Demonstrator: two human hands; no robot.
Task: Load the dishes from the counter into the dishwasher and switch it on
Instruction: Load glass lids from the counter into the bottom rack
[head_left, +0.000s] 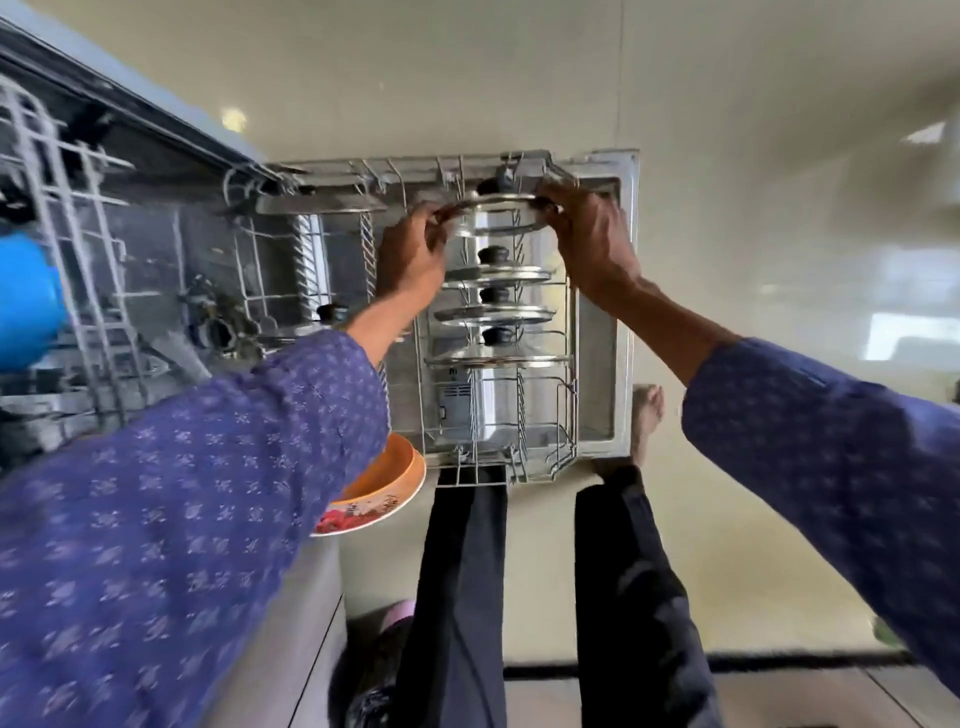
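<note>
The dishwasher's lower rack is pulled out over the open door. Three glass lids with black knobs stand on edge in a row in the rack. A further glass lid sits at the far end of that row. My left hand grips its left rim and my right hand grips its right rim. An orange plate with a red flower pattern pokes out under my left sleeve near the rack's front corner.
The upper rack is pulled out at left and holds a blue item. Another lid stands further left in the lower rack. My bare foot stands beside the door on the pale floor. A cabinet front runs down the lower left.
</note>
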